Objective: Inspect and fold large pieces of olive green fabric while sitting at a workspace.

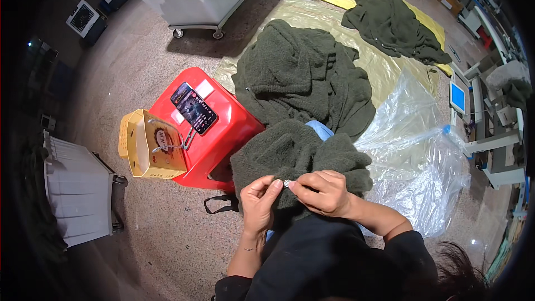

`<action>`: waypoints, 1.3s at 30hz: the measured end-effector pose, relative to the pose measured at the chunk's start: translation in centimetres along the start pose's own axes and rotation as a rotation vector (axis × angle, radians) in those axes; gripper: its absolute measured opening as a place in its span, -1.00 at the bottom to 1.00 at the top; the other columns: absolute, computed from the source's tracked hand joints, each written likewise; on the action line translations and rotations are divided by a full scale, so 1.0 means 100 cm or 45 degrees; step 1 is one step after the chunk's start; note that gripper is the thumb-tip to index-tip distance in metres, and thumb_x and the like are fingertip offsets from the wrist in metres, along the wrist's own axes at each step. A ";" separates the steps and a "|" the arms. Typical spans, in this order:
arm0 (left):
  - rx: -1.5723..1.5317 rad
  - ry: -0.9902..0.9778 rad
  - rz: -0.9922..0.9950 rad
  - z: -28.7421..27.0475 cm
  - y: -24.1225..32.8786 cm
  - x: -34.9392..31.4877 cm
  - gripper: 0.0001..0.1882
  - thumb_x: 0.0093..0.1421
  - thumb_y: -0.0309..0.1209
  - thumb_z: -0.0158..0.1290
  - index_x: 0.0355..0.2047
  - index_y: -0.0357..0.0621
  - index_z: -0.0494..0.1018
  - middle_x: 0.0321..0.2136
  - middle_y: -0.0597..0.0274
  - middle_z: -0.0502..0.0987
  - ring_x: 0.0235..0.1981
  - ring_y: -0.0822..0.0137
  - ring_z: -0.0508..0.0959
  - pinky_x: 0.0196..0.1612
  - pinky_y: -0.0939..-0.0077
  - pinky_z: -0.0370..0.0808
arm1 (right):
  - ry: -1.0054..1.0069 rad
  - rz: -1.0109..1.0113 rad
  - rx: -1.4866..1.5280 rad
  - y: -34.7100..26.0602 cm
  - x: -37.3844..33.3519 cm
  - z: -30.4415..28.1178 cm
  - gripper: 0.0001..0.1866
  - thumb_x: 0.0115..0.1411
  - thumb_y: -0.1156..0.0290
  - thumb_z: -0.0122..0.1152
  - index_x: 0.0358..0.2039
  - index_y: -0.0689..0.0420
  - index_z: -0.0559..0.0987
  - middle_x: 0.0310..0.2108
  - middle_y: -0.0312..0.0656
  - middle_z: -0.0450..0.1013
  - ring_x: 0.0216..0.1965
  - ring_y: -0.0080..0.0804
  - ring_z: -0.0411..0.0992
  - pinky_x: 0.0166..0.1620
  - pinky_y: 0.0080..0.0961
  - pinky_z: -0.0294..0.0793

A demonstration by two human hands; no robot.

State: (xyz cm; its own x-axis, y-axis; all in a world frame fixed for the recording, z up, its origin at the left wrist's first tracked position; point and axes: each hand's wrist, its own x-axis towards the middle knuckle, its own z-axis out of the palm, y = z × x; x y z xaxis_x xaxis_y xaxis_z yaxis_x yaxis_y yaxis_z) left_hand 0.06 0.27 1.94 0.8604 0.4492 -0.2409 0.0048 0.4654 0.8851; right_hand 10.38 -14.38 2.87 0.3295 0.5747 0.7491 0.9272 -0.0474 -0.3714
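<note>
A dark green knitted garment (278, 147) lies bunched across my lap. At its near edge my left hand (260, 202) pinches with thumb and forefinger beside a small, shiny silvery piece (287, 183), possibly a button. My right hand (323, 192) is closed from the other side, thumb and forefinger meeting at the same piece. Which fingers bear its weight is too small to tell, and the knit beneath is partly covered by my hands. Just beyond, a large heap of the same dark green knitwear (301, 72) rests on plastic sheeting, with a bit of blue cloth (320, 130) between.
Left of me stands a red stool (234, 128) bearing a phone (193, 108) and a yellow box (161, 159). Wheeled grey bins (195, 0) are at the back. Clear plastic (412, 156) spreads at right, near a blue-screened device (457, 98). More knitwear (393, 25) lies far right.
</note>
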 end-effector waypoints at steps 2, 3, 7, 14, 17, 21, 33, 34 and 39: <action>-0.006 0.016 -0.004 -0.002 -0.003 -0.001 -0.89 0.13 -0.61 0.14 -0.30 -0.36 0.52 -0.39 0.28 0.57 -0.35 0.56 0.50 -0.22 0.71 0.41 | -0.026 -0.019 -0.090 -0.001 0.001 0.001 -0.85 -0.07 0.50 0.28 -0.40 0.14 0.59 -0.48 -0.31 0.45 -0.61 -0.53 0.41 -0.59 -0.61 0.31; 0.026 0.047 0.019 -0.002 -0.005 -0.001 -0.87 0.10 -0.64 0.16 -0.30 -0.35 0.52 -0.39 0.29 0.56 -0.35 0.56 0.50 -0.22 0.70 0.42 | -0.027 -0.019 -0.092 -0.002 0.002 0.001 -0.85 -0.07 0.50 0.28 -0.40 0.14 0.59 -0.48 -0.31 0.45 -0.61 -0.53 0.41 -0.59 -0.61 0.31; 0.351 0.091 0.303 0.001 -0.006 -0.001 -0.81 0.02 -0.69 0.21 -0.31 -0.33 0.52 -0.41 0.30 0.56 -0.34 0.52 0.51 -0.24 0.66 0.44 | -0.133 0.061 0.009 0.003 0.000 0.004 -0.81 -0.09 0.52 0.24 -0.38 0.14 0.57 -0.43 -0.28 0.46 -0.54 -0.46 0.45 -0.52 -0.55 0.39; 0.663 -0.306 0.391 -0.008 0.009 0.001 -0.84 -0.10 -0.76 0.16 -0.46 -0.34 0.53 -0.49 0.18 0.56 -0.41 0.43 0.53 -0.32 0.62 0.44 | -0.904 0.657 0.977 0.033 0.028 -0.015 -0.59 -0.17 0.61 0.09 -0.19 0.23 0.51 -0.37 -0.07 0.48 -0.37 -0.23 0.48 -0.30 -0.40 0.44; 0.683 -0.360 0.412 -0.010 0.012 0.003 -0.84 -0.09 -0.77 0.13 -0.46 -0.34 0.53 -0.49 0.17 0.56 -0.44 0.41 0.53 -0.34 0.61 0.44 | -0.979 0.478 0.919 0.039 0.023 -0.009 -0.69 -0.13 0.56 0.10 -0.27 0.23 0.51 -0.52 -0.08 0.44 -0.53 -0.26 0.42 -0.44 -0.39 0.37; 0.731 -0.132 0.481 -0.010 0.003 -0.002 -0.82 -0.08 -0.78 0.09 -0.43 -0.33 0.52 -0.47 0.11 0.57 -0.44 0.37 0.54 -0.34 0.58 0.45 | -0.790 0.510 0.846 0.018 0.010 0.001 -0.86 -0.10 0.53 0.16 -0.46 0.25 0.46 -0.60 -0.10 0.38 -0.69 -0.21 0.31 -0.61 -0.35 0.24; 0.799 -0.062 0.224 -0.025 -0.018 0.003 -0.87 0.07 -0.54 0.22 -0.34 -0.32 0.58 -0.52 0.36 0.55 -0.49 0.60 0.44 -0.40 0.70 0.38 | -0.267 0.985 0.674 0.019 -0.001 0.004 -0.68 -0.12 0.58 0.09 -0.26 0.16 0.48 -0.36 -0.32 0.36 -0.44 -0.57 0.29 -0.44 -0.69 0.22; 0.714 -0.048 0.073 -0.032 -0.013 0.004 -0.88 0.05 -0.53 0.25 -0.38 -0.31 0.57 -0.54 0.38 0.54 -0.51 0.62 0.44 -0.42 0.73 0.37 | -0.330 1.138 0.821 0.030 0.001 -0.007 -0.68 -0.09 0.53 0.12 -0.23 0.16 0.49 -0.32 -0.33 0.36 -0.40 -0.59 0.30 -0.42 -0.70 0.21; 0.583 -0.060 -0.072 -0.045 -0.001 0.012 -0.88 0.02 -0.55 0.28 -0.43 -0.29 0.55 -0.55 0.41 0.53 -0.54 0.65 0.45 -0.45 0.76 0.38 | -0.584 0.748 0.476 0.031 0.017 -0.010 -0.45 -0.03 0.08 0.36 -0.05 0.05 0.51 -0.24 -0.16 0.40 -0.22 -0.29 0.46 -0.21 -0.35 0.43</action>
State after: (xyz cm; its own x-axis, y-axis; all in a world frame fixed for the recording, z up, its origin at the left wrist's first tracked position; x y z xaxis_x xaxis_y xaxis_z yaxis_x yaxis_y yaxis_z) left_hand -1.23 4.14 -0.24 0.8743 0.3928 -0.2850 0.2679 0.0990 0.9583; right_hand 14.03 -14.33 3.57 0.5611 0.8206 0.1086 0.4797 -0.2155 -0.8505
